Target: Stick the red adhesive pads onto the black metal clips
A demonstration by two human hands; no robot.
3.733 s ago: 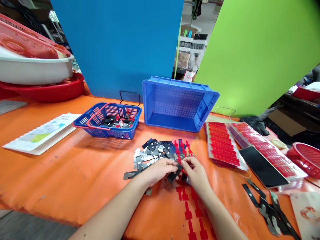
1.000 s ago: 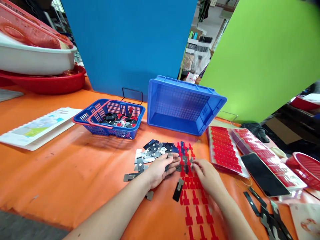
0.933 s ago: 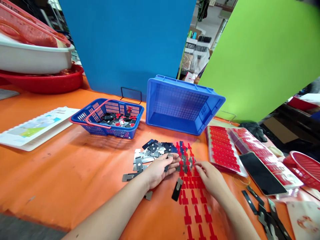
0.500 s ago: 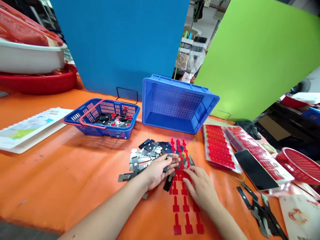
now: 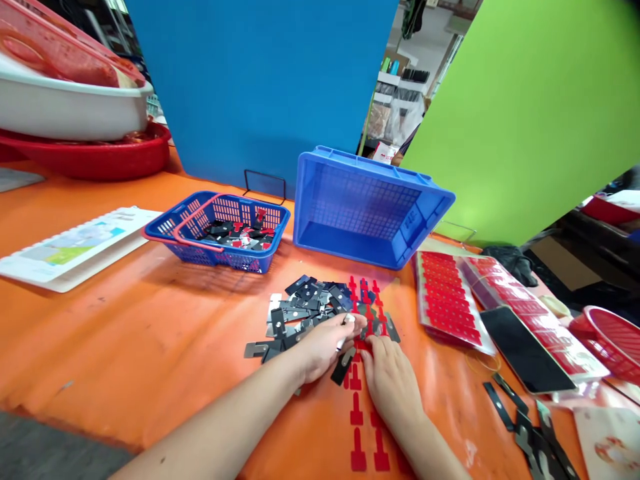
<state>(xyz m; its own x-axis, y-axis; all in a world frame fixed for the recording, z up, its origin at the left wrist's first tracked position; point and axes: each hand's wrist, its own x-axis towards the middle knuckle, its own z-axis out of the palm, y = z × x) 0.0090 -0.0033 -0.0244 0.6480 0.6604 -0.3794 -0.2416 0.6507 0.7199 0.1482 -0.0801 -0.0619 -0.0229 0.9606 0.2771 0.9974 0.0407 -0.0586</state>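
Note:
My left hand [image 5: 323,347] rests on the orange table beside a heap of black and silver metal clips [image 5: 305,308], its fingers curled around a black clip [image 5: 344,365] that pokes out beneath the fingertips. My right hand [image 5: 387,373] lies palm down over rows of red T-shaped stickers [image 5: 356,407] stuck on the table; its fingers are bent, with the tips pressing on the stickers close to the left hand.
A small blue basket [image 5: 220,233] with clips stands at the back left, and a blue crate [image 5: 367,207] lies tipped behind the heap. Red sticker sheets [image 5: 445,300], a phone [image 5: 520,340] and more black clips [image 5: 535,427] lie to the right. A booklet [image 5: 70,247] lies at left.
Earlier both hands held a black clip together. It then lay on the table by the stickers. Now the left hand holds a black clip and the right hand has drawn in beside it.

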